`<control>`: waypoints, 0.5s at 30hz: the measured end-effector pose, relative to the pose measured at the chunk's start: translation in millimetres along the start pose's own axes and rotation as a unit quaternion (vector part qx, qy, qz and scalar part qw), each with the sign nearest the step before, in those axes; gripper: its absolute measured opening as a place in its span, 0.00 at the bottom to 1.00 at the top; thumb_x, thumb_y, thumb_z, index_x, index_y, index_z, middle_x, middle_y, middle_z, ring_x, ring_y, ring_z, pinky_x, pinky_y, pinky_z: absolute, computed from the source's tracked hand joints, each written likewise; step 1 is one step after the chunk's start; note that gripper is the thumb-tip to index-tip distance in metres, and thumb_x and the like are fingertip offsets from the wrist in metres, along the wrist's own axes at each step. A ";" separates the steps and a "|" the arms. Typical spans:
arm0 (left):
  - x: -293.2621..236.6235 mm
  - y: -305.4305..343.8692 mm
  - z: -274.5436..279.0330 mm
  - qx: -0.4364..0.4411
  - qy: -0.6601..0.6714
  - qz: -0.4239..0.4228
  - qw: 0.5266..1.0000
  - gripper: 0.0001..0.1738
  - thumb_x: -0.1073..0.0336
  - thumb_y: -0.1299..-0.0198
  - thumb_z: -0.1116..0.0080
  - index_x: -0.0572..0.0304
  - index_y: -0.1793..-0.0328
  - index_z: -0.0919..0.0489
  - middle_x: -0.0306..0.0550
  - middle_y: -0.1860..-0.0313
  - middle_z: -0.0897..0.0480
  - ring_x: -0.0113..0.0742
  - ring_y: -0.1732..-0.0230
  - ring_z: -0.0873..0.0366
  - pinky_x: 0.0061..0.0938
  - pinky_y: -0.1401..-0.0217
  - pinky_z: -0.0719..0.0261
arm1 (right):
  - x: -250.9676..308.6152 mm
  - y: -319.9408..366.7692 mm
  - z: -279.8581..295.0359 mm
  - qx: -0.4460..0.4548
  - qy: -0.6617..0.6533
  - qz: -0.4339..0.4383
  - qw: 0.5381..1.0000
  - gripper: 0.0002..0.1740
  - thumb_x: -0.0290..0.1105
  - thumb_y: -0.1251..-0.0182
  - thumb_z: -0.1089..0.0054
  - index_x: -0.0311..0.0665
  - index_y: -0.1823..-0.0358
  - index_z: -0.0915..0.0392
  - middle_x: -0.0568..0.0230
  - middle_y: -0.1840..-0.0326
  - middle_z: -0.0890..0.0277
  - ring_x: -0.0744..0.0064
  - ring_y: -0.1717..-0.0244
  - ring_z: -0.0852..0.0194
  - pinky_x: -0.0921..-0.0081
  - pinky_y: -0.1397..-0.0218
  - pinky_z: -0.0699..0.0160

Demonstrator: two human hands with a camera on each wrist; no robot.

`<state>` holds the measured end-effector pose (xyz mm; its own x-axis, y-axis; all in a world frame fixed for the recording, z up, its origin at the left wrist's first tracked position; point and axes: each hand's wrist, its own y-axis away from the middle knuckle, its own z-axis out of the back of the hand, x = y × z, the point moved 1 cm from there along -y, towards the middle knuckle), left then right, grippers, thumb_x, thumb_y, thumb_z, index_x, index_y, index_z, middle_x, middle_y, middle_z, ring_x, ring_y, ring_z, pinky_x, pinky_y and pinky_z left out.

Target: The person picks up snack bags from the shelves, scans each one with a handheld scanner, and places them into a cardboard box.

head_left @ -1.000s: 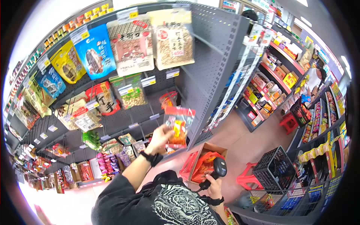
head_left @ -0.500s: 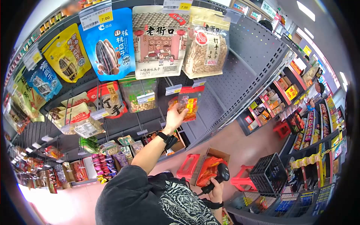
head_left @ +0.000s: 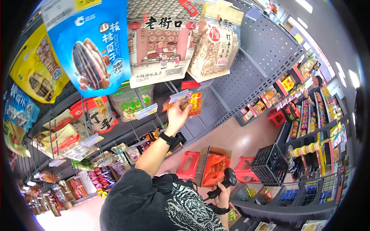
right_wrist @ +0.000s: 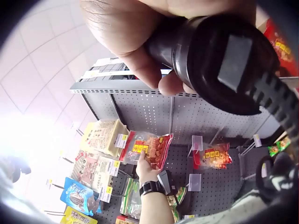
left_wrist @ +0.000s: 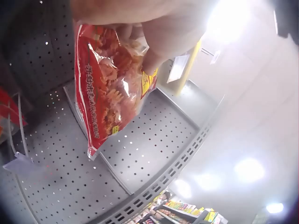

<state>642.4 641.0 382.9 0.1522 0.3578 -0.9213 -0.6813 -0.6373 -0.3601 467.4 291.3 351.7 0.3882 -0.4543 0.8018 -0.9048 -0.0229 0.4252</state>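
Observation:
My left hand (head_left: 178,116) pinches a red and clear snack packet (head_left: 195,104) at a hook on the lower row, just under the bag of seeds (head_left: 216,42). In the left wrist view the packet (left_wrist: 110,88) hangs below the fingers of the left hand (left_wrist: 154,28), its red edge facing the camera. My right hand (head_left: 222,195) grips a black handheld scanner (head_left: 229,178) low in front of the body. The right wrist view shows the scanner (right_wrist: 224,60) close up, with a second red packet (right_wrist: 212,156) hanging on another hook.
Large seed bags, one blue (head_left: 90,50), hang along the upper row. Below right are a cardboard box (head_left: 204,165) with red packets, red stools (head_left: 188,165) and a black crate (head_left: 269,163). Another shelf unit (head_left: 266,98) stands across the aisle.
The left hand has carried the packet up and in to the lower-row hook, behind a price tag. The view has moved closer to the shelf. The right hand still holds the scanner.

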 end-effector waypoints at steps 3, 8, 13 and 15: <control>1.1 -0.1 -0.5 -0.001 0.042 0.061 0.997 0.19 0.59 0.46 0.33 0.68 0.56 0.18 0.58 0.63 0.15 0.41 0.61 0.15 0.30 0.57 0.20 | 0.2 -1.5 -5.1 0.001 0.020 0.011 1.000 0.23 0.19 0.43 0.43 0.36 0.45 0.36 0.62 0.72 0.29 0.68 0.76 0.27 0.71 0.69 0.24; -2.1 6.2 4.8 -0.007 0.040 0.038 0.998 0.17 0.62 0.46 0.33 0.69 0.57 0.20 0.57 0.66 0.16 0.41 0.64 0.16 0.29 0.59 0.21 | 0.5 -3.1 -9.8 -0.005 0.026 0.019 0.999 0.22 0.21 0.43 0.42 0.31 0.46 0.35 0.64 0.73 0.28 0.71 0.77 0.27 0.73 0.69 0.24; -8.4 5.1 -1.6 0.000 0.042 0.046 0.998 0.16 0.62 0.46 0.33 0.69 0.59 0.20 0.55 0.69 0.16 0.41 0.67 0.17 0.29 0.60 0.21 | -1.0 -4.1 -4.2 -0.006 0.028 0.023 0.999 0.22 0.21 0.42 0.44 0.35 0.45 0.36 0.62 0.73 0.29 0.70 0.76 0.29 0.71 0.69 0.25; -8.3 3.7 -4.6 0.000 0.014 0.033 0.999 0.16 0.62 0.46 0.33 0.69 0.59 0.20 0.54 0.69 0.16 0.39 0.67 0.17 0.30 0.61 0.22 | -3.0 -3.0 -0.5 -0.006 0.041 0.022 0.999 0.23 0.21 0.42 0.45 0.37 0.44 0.37 0.61 0.72 0.30 0.70 0.76 0.30 0.69 0.69 0.26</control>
<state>641.9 632.5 388.5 0.1264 0.2964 -0.9467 -0.6911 -0.6583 -0.2984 469.0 293.1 348.2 0.3614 -0.3794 0.8517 -0.9196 0.0061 0.3929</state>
